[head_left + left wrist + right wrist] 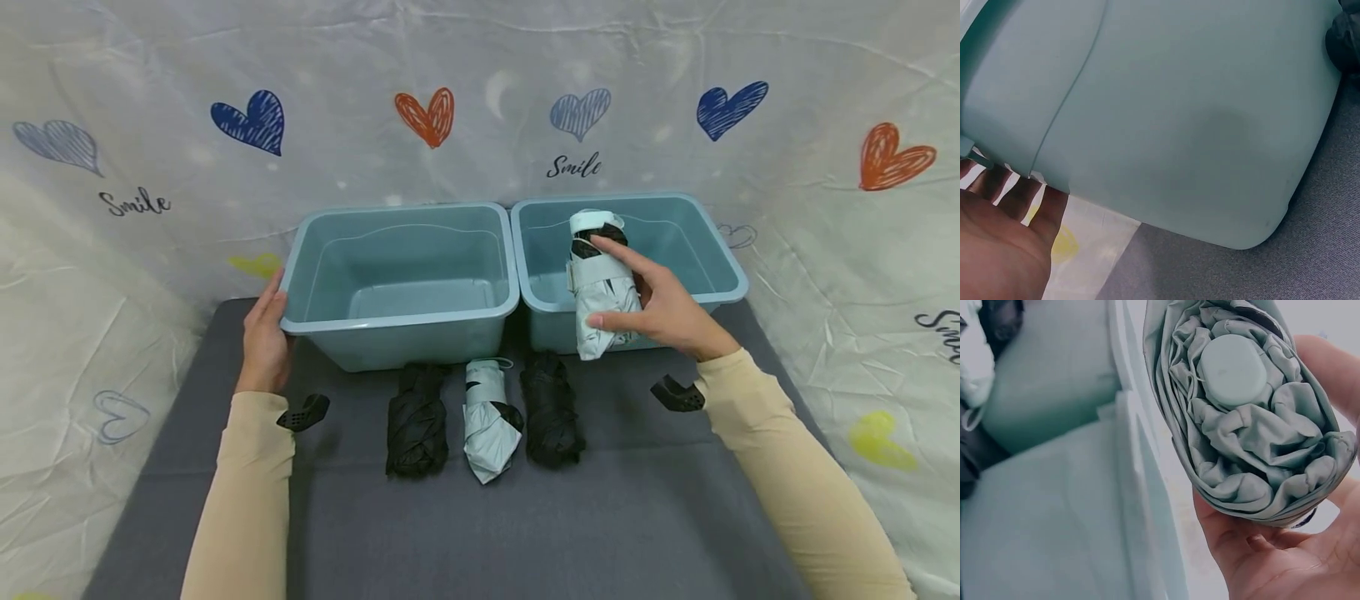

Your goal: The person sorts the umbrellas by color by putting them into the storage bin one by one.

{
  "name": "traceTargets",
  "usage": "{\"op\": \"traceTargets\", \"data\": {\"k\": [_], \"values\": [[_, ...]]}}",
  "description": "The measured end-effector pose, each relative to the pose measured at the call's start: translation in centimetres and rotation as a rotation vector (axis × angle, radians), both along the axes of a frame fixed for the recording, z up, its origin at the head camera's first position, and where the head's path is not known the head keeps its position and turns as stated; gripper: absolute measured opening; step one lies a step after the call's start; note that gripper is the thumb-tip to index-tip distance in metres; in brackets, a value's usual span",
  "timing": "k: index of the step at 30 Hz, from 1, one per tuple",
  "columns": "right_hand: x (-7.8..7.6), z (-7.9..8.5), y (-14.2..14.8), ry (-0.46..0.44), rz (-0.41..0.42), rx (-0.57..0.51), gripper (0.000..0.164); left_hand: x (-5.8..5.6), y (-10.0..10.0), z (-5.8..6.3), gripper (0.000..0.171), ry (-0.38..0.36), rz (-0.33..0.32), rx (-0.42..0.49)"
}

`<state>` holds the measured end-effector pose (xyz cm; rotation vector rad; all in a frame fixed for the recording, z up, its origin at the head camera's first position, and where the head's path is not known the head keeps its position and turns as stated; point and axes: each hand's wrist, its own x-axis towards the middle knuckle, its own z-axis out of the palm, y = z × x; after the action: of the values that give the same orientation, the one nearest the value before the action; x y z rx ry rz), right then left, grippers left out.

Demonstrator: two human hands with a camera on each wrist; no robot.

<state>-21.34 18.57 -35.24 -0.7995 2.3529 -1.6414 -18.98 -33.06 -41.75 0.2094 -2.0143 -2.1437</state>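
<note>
My right hand [671,312] grips a folded pale umbrella with black patches [600,283], thumb on its near side, fingers across its upper part. It is held over the front rim of the right blue-green bin [716,296]. In the right wrist view, the gathered cloth and pale oval end of the umbrella [1235,372] face the camera. My left hand [264,342] rests against the left side of the left bin [397,321]; in the left wrist view its straight fingers [1050,212] touch the bin's outer wall, their tips partly hidden.
In front of the bins, a black folded umbrella [417,421], a pale one with black patches [491,425] and another black one [551,408] lie on the dark grey cloth [480,542]. Behind the bins hangs a white cloth [495,42] printed with hearts.
</note>
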Motion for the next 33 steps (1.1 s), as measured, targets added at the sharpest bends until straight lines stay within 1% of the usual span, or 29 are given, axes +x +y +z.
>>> {"op": "traceTargets", "data": {"k": [5, 8, 12, 16, 19, 24, 29, 33], "values": [[-3.2, 0.5, -1.0, -0.093, -0.010, -0.013, 0.090, 0.1, 0.1, 0.0, 0.051, -0.007, 0.005, -0.002], [-4.9, 0.6, -1.7, -0.141, -0.026, 0.001, 0.090, 0.1, 0.1, 0.1, 0.051, -0.001, 0.004, 0.005], [-6.8, 0.6, -2.7, -0.200, -0.041, 0.027, 0.092, 0.0, 0.2, 0.1, 0.051, 0.004, 0.004, 0.014], [-8.3, 0.2, -3.5, -0.264, -0.045, 0.033, 0.091, -0.1, 0.2, 0.0, 0.051, 0.006, 0.008, 0.005], [-9.2, -0.3, -4.1, -0.292, -0.045, 0.050, 0.091, -0.2, 0.1, -0.1, 0.051, 0.010, 0.007, -0.005], [-10.1, -1.4, -4.9, -0.330, -0.036, 0.094, 0.093, -0.1, 0.0, -0.2, 0.051, 0.015, 0.005, -0.011], [-10.5, -2.4, -5.2, -0.369, -0.050, 0.142, 0.095, 0.0, 0.0, -0.2, 0.050, 0.015, 0.009, -0.001], [-10.6, -2.8, -5.4, -0.375, -0.052, 0.168, 0.096, 0.0, 0.1, -0.2, 0.050, 0.012, 0.014, 0.000]]}}
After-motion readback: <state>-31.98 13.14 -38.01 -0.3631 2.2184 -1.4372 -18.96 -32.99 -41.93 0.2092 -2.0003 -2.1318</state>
